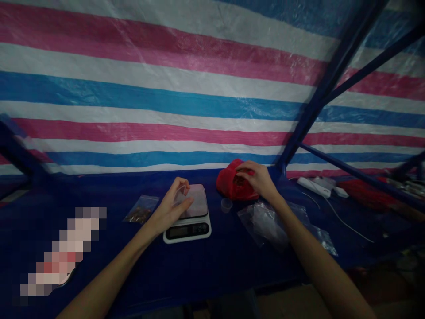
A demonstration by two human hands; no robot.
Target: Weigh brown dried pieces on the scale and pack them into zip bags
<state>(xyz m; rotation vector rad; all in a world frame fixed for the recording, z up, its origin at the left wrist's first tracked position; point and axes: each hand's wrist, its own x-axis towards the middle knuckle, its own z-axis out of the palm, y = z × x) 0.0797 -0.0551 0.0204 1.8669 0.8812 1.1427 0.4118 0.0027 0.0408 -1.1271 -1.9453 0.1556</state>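
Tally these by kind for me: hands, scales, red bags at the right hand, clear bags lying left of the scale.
Hands, left hand and right hand: 2
Scale: 1
Red bag at the right hand: 1
Clear bag left of the scale: 1
Total: 5

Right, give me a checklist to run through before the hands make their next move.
1. Red bag open: ok, dark contents show in its mouth.
2. Right hand at that mouth: ok; whether it grips anything, cannot tell.
3. Left hand off the scale: cannot tell; it is over the plate, contact unclear.
4. Display reading: cannot tell, too dark.
5. Cup off the scale: ok, it sits on the table near the red bag.
6. Clear bags at hand: ok, by the right forearm.
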